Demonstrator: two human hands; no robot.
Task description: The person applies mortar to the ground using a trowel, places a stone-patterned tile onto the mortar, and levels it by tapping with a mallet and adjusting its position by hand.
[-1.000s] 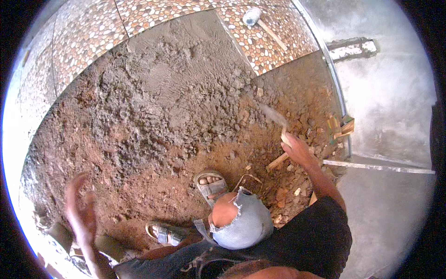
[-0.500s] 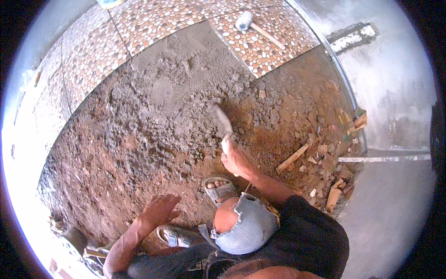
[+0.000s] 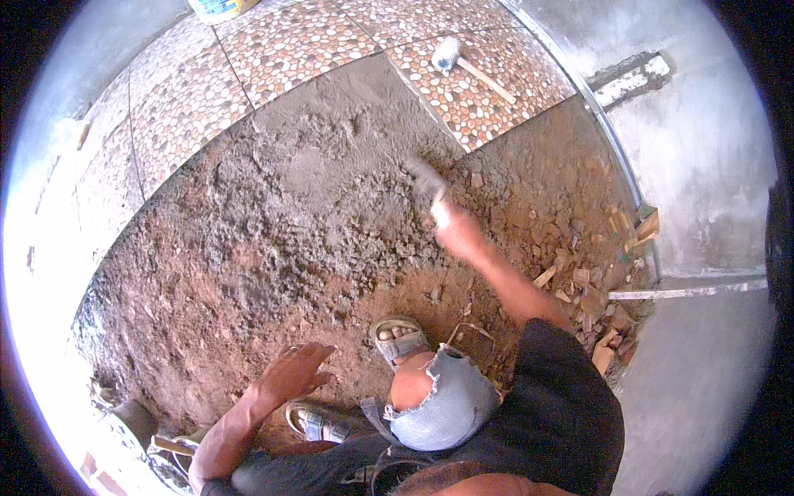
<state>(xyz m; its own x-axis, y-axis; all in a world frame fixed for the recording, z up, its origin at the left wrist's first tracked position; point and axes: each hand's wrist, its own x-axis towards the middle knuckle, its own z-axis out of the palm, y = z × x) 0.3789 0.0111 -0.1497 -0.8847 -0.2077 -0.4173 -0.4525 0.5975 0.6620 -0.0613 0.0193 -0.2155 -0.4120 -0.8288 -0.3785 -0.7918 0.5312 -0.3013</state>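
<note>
My right hand (image 3: 453, 226) is closed around the handle of a trowel (image 3: 426, 177), its blade smeared by motion at the edge of the wet grey mortar (image 3: 322, 165). The mortar lies over brown soil, smooth near the laid tiles and lumpy closer to me. The trowel is just short of the corner of a pebble-patterned tile (image 3: 488, 78). My left hand (image 3: 289, 372) hangs over the soil beside my left sandal, fingers stretched out and holding nothing.
A mallet (image 3: 473, 69) with a pale head lies on the right tile. Broken tile and wood scraps (image 3: 600, 310) heap up by the right wall (image 3: 686, 165). A bucket (image 3: 222, 8) stands on the far tiles. At the lower left is a dark container (image 3: 135, 420).
My right hand and the trowel have moved forward and to the right, toward the tile corner. The view has shifted slightly; my left hand stays over the soil.
</note>
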